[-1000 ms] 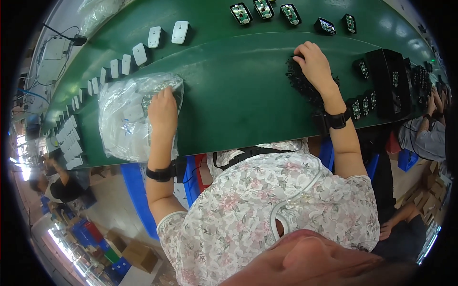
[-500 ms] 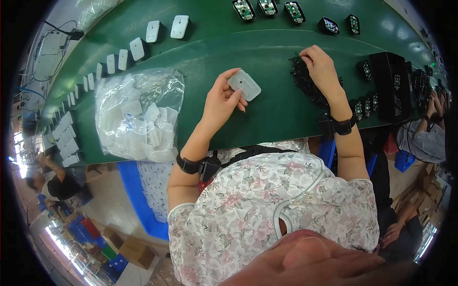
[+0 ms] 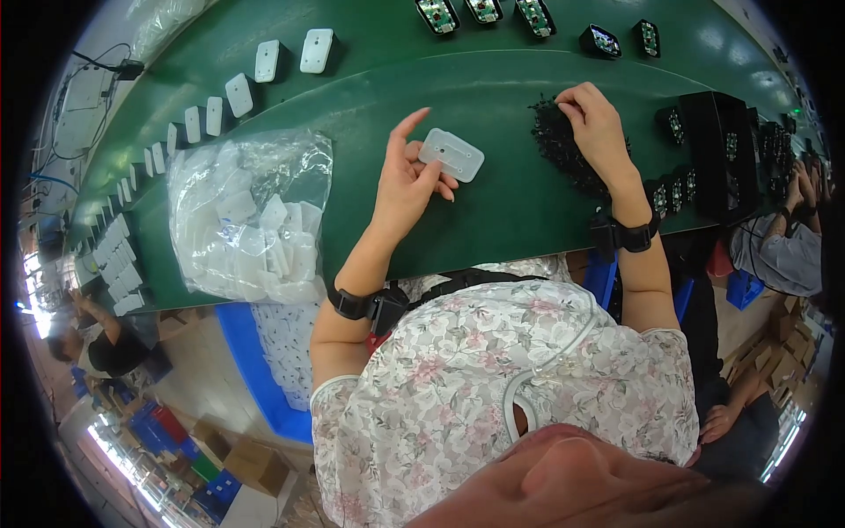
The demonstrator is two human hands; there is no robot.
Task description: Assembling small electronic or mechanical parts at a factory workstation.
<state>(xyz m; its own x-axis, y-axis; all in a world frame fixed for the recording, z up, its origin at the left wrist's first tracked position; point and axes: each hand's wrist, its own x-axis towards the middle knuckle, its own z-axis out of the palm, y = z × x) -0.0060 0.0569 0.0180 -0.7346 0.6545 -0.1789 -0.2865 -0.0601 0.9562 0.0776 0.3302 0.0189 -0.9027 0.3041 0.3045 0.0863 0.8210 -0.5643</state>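
My left hand (image 3: 408, 174) holds a translucent white plastic cover (image 3: 452, 155) by its lower left edge, with the index finger lifted off and pointing up. The cover is rectangular with rounded corners and has small holes. On the right, my right hand (image 3: 600, 132) is pinched over a pile of small black parts (image 3: 560, 141). Whatever its fingertips grip is too small to make out. A clear plastic bag (image 3: 189, 211) full of white covers (image 3: 290, 242) lies to the left of my left hand.
White-topped cases (image 3: 318, 51) stand in a curved row along the far left. Open black cases with green circuit boards (image 3: 534, 18) line the far edge. A black box (image 3: 723, 158) stands at right. A blue bin (image 3: 264, 387) is below the green table (image 3: 493, 220); co-workers sit at both sides.
My left index finger has lifted off the cover. My right hand stays at the black pile, its fingers shifted slightly. The bag and cases appear a little further left.
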